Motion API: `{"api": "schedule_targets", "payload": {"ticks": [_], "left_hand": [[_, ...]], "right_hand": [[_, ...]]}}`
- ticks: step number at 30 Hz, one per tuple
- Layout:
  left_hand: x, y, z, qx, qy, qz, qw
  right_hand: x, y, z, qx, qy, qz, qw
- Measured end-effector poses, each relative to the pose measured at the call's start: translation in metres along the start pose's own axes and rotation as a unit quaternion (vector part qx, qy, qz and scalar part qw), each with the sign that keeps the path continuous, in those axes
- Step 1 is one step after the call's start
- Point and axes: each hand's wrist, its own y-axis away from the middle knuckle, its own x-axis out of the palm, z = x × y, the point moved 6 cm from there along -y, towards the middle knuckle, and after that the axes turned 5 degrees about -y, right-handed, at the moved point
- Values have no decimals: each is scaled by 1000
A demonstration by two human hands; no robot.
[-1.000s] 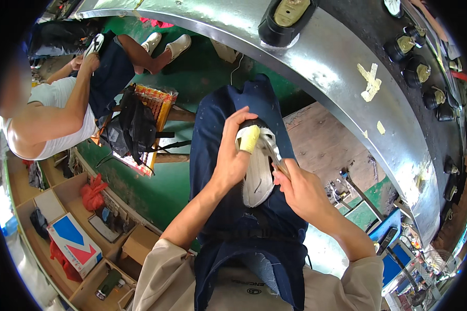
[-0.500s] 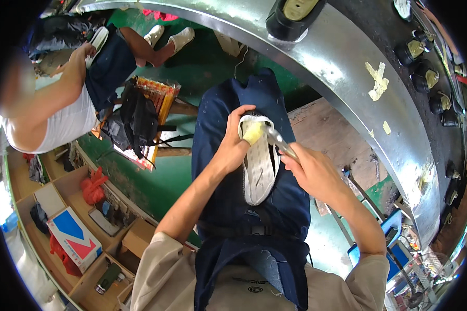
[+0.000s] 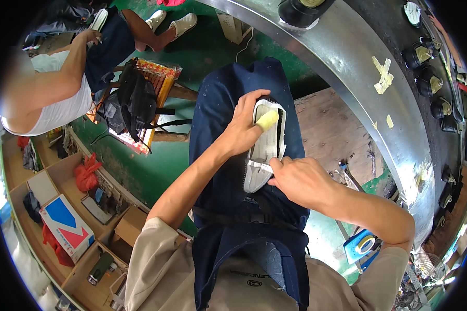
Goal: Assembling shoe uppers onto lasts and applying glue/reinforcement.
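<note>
A white-rimmed shoe (image 3: 264, 147), its ribbed pale sole side up, lies across the dark blue apron (image 3: 218, 192) on my lap. My left hand (image 3: 242, 128) wraps round its far end, fingers along the outside. Yellow tape covers the left thumb, which presses onto the sole. Close to the shoe's near end, my right hand (image 3: 301, 177) is closed on a metal hand tool (image 3: 259, 166). Only a short, light, shiny part of that tool shows, lying across the sole; the palm hides the rest.
A metal-edged bench (image 3: 347, 57) curves along the right, with several black shoe lasts (image 3: 425, 78) on it. At left, a seated person (image 3: 62, 88) holds a shoe. A black bag (image 3: 132, 98) rests on a stool, and wooden compartments (image 3: 62, 176) hold boxes and bags.
My right hand has moved down with the tool, from the shoe's far part toward its near end. The left hand and the shoe have shifted slightly right and up.
</note>
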Motion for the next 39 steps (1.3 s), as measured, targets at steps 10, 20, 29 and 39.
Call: {"api": "schedule_targets", "payload": {"ticks": [10,20,29,39], "left_hand": [[49,127,55,-303,557,-81,769],[47,115,69,-203,264,-123,935],[36,104,39,-174,37,-56,983],[5,37,47,-34,128,-106,985]], "right_hand": [[60,-6,7,155,-196,-75,965],[57,19,-36,224,-499,-1,837],[23,-11,-39,171,-143,-85,971],[59,-6,-60,304,-599,-38,740]]}}
